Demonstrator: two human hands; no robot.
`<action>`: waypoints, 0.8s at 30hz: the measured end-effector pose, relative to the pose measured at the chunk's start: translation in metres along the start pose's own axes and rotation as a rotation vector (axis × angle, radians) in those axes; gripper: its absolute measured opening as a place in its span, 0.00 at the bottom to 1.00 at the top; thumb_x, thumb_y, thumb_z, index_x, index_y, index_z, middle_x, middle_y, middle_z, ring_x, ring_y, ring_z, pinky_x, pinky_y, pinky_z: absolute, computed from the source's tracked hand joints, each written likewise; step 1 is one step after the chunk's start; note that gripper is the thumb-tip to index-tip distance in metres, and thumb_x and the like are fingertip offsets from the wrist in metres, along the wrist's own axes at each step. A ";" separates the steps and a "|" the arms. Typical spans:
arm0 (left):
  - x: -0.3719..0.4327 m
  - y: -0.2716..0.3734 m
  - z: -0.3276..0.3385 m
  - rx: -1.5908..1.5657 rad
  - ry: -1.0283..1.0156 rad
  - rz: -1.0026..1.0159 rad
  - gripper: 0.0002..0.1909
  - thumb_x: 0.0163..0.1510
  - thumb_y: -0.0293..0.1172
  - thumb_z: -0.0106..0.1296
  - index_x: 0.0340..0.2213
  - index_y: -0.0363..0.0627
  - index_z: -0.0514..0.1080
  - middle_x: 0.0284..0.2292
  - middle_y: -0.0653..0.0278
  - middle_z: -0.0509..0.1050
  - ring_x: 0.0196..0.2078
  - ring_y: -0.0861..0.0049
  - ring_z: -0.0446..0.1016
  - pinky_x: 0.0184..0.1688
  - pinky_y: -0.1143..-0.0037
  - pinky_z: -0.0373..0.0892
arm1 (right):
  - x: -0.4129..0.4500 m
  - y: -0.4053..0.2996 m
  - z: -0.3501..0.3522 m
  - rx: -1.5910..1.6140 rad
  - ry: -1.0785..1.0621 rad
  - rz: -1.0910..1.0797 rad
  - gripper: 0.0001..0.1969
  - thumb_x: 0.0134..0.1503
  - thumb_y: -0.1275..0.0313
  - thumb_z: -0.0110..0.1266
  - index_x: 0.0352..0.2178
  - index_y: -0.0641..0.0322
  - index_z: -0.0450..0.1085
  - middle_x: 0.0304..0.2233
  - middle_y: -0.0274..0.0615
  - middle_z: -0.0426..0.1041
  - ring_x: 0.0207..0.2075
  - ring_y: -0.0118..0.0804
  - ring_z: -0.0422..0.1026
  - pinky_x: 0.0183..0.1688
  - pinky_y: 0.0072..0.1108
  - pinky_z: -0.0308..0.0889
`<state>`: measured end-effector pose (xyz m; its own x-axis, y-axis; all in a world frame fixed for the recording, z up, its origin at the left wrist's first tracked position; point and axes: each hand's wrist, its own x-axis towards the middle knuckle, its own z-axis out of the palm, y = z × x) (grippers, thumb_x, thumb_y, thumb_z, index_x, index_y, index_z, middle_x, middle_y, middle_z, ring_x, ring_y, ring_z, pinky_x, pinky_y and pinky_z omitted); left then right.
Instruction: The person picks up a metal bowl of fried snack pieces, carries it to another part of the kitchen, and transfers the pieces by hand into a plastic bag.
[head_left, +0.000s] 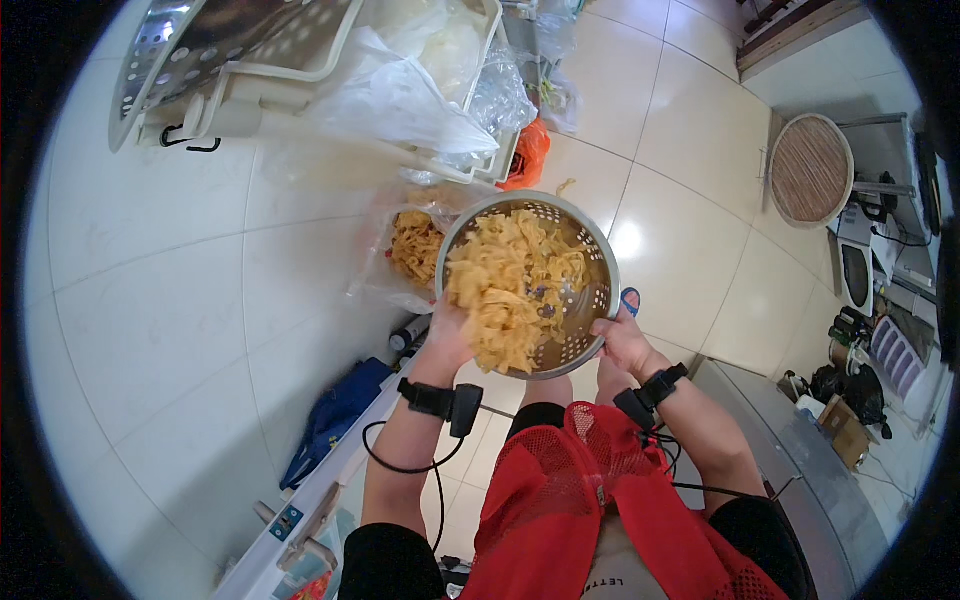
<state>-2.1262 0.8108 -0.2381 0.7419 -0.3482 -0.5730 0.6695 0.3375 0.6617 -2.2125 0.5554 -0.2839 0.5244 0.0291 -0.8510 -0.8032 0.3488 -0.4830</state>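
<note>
A round perforated metal colander (592, 300) is held up in front of my body, with pale yellow, ribbon-like food strips (517, 300) heaped mostly on its left side. My right hand (626, 341) grips the lower right rim, thumb over the edge. At the lower left rim is my left hand (450, 334); its fingers are hidden by the strips, some of which are blurred, so its grip is unclear. Beyond the colander's left edge, a clear plastic bag (375, 266) lies open around more yellow-brown strips (416, 244).
Upper left, a pale rack (349, 45) carries white plastic bags (397, 97) and a perforated metal vessel (202, 52). An orange bag (529, 154) sits beside it. A round woven-looking lid (811, 171) stands right. Lower right is a grey cabinet (795, 457). Black cables (397, 470) hang from my wrist straps.
</note>
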 end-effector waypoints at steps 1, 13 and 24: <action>-0.004 0.003 -0.007 0.166 -0.033 0.077 0.19 0.55 0.27 0.43 0.49 0.40 0.60 0.45 0.58 0.69 0.46 0.68 0.69 0.47 0.65 0.68 | 0.002 0.000 0.002 0.023 -0.013 -0.028 0.33 0.46 0.80 0.45 0.57 0.54 0.49 0.37 0.43 0.69 0.23 0.30 0.70 0.16 0.16 0.66; 0.054 0.032 -0.114 -0.426 0.370 -0.029 0.20 0.54 0.37 0.46 0.47 0.44 0.63 0.45 0.58 0.69 0.46 0.62 0.69 0.48 0.61 0.67 | 0.015 -0.007 0.027 -0.003 -0.020 -0.113 0.35 0.46 0.82 0.43 0.58 0.53 0.46 0.37 0.41 0.69 0.23 0.30 0.68 0.15 0.16 0.64; 0.098 0.039 -0.149 -0.121 0.554 -0.103 0.22 0.51 0.34 0.50 0.47 0.43 0.63 0.44 0.57 0.69 0.45 0.63 0.69 0.47 0.64 0.68 | 0.029 0.000 0.028 -0.126 0.068 -0.148 0.35 0.48 0.81 0.43 0.58 0.54 0.43 0.39 0.46 0.68 0.27 0.35 0.71 0.19 0.19 0.69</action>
<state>-2.0220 0.9204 -0.3407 0.5593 0.1149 -0.8210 0.7145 0.4355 0.5476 -2.1892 0.5819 -0.3028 0.6222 -0.0783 -0.7790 -0.7504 0.2241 -0.6219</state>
